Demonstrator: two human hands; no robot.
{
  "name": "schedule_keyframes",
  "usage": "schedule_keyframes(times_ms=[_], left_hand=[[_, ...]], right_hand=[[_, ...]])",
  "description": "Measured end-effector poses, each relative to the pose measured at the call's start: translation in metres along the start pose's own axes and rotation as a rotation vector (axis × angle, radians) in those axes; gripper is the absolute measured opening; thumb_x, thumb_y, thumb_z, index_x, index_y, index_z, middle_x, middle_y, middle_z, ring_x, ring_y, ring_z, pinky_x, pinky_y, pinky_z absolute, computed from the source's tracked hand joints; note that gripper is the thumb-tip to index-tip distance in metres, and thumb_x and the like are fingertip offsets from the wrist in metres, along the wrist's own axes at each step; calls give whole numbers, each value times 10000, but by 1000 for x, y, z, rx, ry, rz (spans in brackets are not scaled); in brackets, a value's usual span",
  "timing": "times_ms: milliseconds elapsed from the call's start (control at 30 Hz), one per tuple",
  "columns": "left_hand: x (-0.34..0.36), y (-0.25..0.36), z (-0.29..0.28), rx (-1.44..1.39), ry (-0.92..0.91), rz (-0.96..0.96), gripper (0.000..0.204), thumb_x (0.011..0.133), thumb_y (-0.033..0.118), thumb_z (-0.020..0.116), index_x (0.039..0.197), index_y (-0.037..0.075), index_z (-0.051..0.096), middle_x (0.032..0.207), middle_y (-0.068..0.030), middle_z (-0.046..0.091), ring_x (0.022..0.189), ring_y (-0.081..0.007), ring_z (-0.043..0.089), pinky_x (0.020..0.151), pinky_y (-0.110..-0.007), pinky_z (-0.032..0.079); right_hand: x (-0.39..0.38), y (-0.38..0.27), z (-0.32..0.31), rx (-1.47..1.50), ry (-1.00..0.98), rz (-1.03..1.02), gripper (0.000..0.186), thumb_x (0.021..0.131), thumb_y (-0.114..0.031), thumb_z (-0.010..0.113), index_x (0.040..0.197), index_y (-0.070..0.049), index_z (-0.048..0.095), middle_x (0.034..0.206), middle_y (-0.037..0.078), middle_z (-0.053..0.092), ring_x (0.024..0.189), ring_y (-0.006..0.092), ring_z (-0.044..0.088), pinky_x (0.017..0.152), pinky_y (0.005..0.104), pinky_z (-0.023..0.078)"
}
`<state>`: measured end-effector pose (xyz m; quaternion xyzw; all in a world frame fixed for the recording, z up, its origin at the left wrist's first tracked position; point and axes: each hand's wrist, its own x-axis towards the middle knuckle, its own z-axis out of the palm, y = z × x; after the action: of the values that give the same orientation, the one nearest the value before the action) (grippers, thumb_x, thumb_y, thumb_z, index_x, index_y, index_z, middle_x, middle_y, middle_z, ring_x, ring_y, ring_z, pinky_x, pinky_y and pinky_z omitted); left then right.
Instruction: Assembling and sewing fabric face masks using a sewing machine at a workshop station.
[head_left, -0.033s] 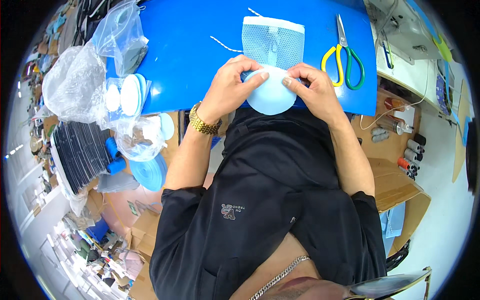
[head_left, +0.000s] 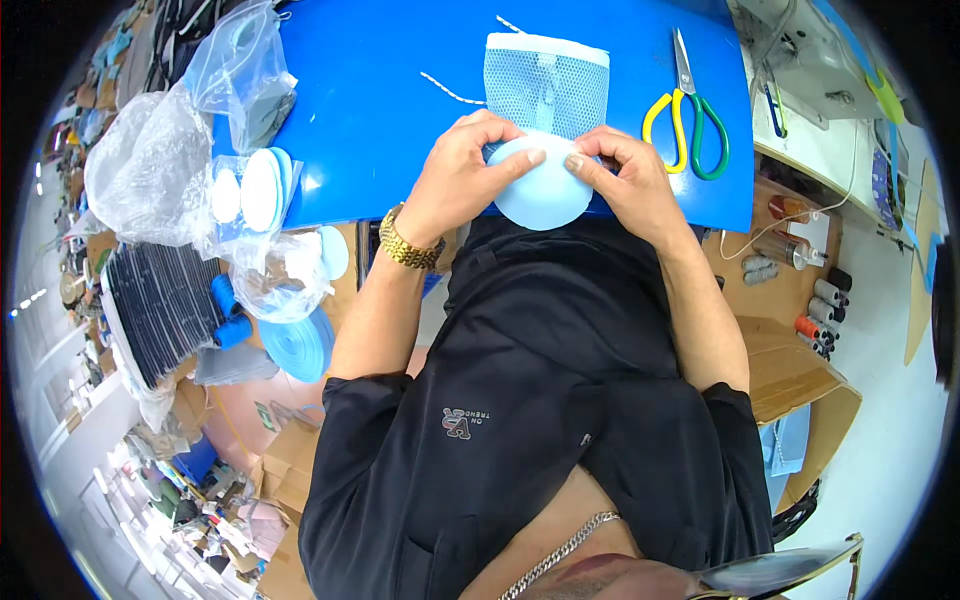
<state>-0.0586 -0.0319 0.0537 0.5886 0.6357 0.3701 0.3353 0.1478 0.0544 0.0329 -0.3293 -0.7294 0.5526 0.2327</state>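
Note:
A light-blue mesh drawstring bag point(head_left: 548, 85) lies at the front middle of the blue table, its white hem away from me. Two speckled cords stick out near that hem. The bag's smooth round light-blue base point(head_left: 543, 192) faces up and hangs partly over the table edge. At the base's upper left, my left hand point(head_left: 474, 165) pinches the rim, thumb on top. My right hand point(head_left: 628, 175) grips the upper right of the same rim, its thumb close to the left one. The fingers beneath are partly hidden.
Scissors point(head_left: 684, 110) with one yellow and one green handle lie right of the bag. Clear plastic bags point(head_left: 150, 165) and pale oval pieces point(head_left: 262, 190) crowd the table's left. Thread spools point(head_left: 822, 310) stand at the right, near a cardboard box point(head_left: 800, 375). A blue tape roll point(head_left: 300, 345) sits lower left.
My left thumb has shifted slightly to the right across the round base. The bag and my right hand look unmoved.

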Motion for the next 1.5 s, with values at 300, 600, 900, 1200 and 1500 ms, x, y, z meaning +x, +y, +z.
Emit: schedule_keyframes(times_ms=[300,600,900,1200,1500], left_hand=[[-3,3,2,151,158,291,171,705,74,774,861,71,705,966,-68,664,939,-255,603,782,-352,491],[-32,6,4,428,364,631,269,571,-35,768,804,37,654,845,-68,665,807,-252,627,683,-338,505],[-32,11,7,546,323,620,371,595,9,751,952,108,730,883,-28,651,789,-219,590,693,-342,461],[-36,5,9,506,356,641,371,571,17,752,929,108,729,868,-13,659,832,-214,606,720,-328,462],[-22,10,3,360,255,403,179,715,140,768,866,95,685,1062,-56,665,1017,-262,586,863,-376,437]], right_hand=[[-7,-11,1,-38,48,-98,99,802,-80,732,861,-25,675,856,30,633,686,110,543,587,246,419],[-20,-13,10,-242,260,-328,171,714,-23,770,860,-49,686,883,102,670,816,245,658,677,316,507],[-21,-11,10,-259,263,-400,201,670,10,780,832,-51,678,882,101,673,806,252,655,671,323,509],[-22,-10,10,-249,255,-412,209,663,17,776,837,-52,682,885,101,680,807,243,659,672,319,512],[-20,-11,6,-237,179,-346,163,723,-8,778,857,-18,686,902,106,678,804,203,656,678,275,499]])
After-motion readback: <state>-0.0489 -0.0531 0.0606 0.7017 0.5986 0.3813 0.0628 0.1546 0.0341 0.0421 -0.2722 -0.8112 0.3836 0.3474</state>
